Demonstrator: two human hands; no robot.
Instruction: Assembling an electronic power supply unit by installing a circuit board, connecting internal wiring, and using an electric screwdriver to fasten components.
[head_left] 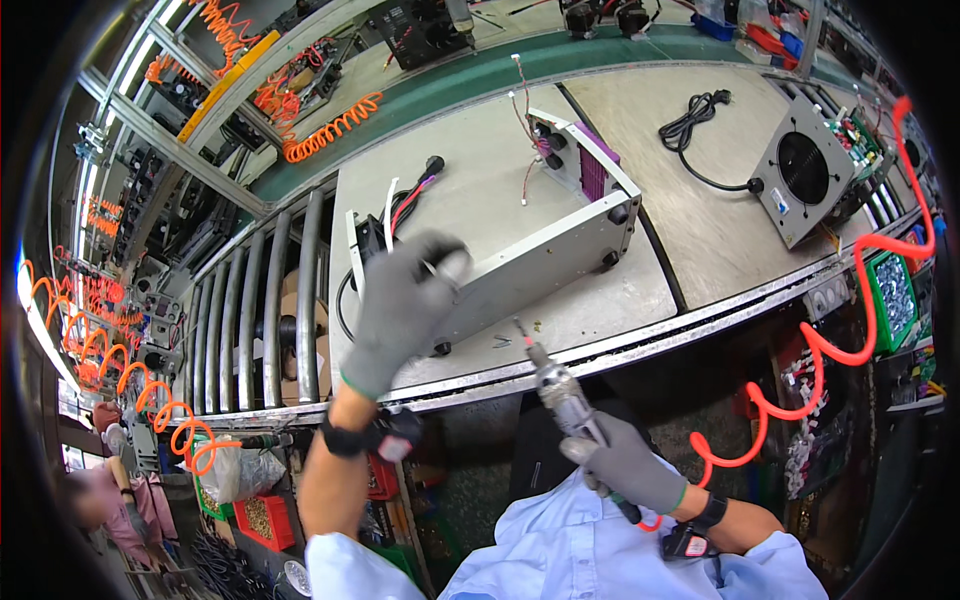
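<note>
My left hand (400, 305), in a grey glove, is smeared by motion over the left end of a light metal chassis (535, 268); whether its fingers hold anything is not visible. The chassis lies on its side, black feet along the front panel and a purple part (597, 165) inside its right end. Black cable with red and white leads (405, 208) sits behind my left hand. My right hand (635, 465), gloved too, is closed round a pneumatic screwdriver (568, 402). Its bit points up and left, close to the bench edge, apart from the chassis.
A finished-looking metal unit with a round fan (803, 168) and a power cord (690, 125) stands at the right. Metal rollers (280, 300) run at the left. An orange coiled air hose (770, 400) hangs at the right. Red bin (263, 522) and green bin (893, 300) hold small parts.
</note>
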